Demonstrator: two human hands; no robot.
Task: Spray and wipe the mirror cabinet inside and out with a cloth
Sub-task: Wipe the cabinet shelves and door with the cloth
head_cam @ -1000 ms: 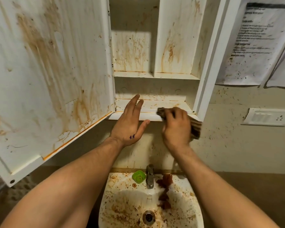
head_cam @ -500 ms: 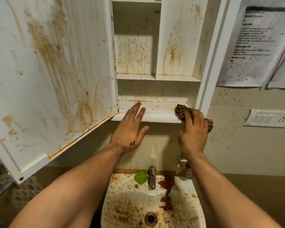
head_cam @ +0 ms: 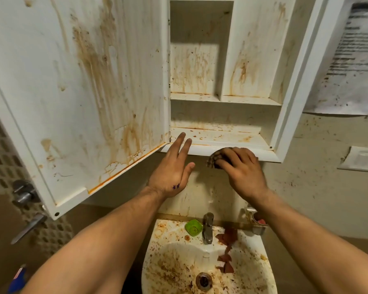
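Grubby beige wall point(head_cam: 306, 187) surrounds a white cabinet point(head_cam: 293, 81) whose open door point(head_cam: 72, 92) hangs out to the left, its inner face streaked top to bottom with rusty brown runs. Below sits a badly spattered sink point(head_cam: 170, 228).

What has changed is the wiping stroke. A second ago the cloth sat over the right part of the cabinet's front lip point(head_cam: 200, 148). Half a second ago it had been pushed out to the right-hand corner. Now it has come back toward the middle. That looks like a back-and-forth scrub along the one edge, and the lip does look whiter than the speckled bottom shelf point(head_cam: 221, 135) just behind it.

The left hand point(head_cam: 170, 175) has barely shifted. It stays open, fingers straight, with their tips on the left end of the lip near the hinge corner, seemingly as a brace.

The right hand point(head_cam: 244, 172) has its fingers curled over the brown checked cloth point(head_cam: 214, 160). It grips the cloth and presses it against the lip's front face, with only the left end of the cloth poking out.

The view has also dropped a little since the earlier frames, so more of the sink shows.

I'd judge the job far from done. The back panels, the divider, the shelves and the whole inside of the door are still stained, and only this bottom edge seems to have been worked.
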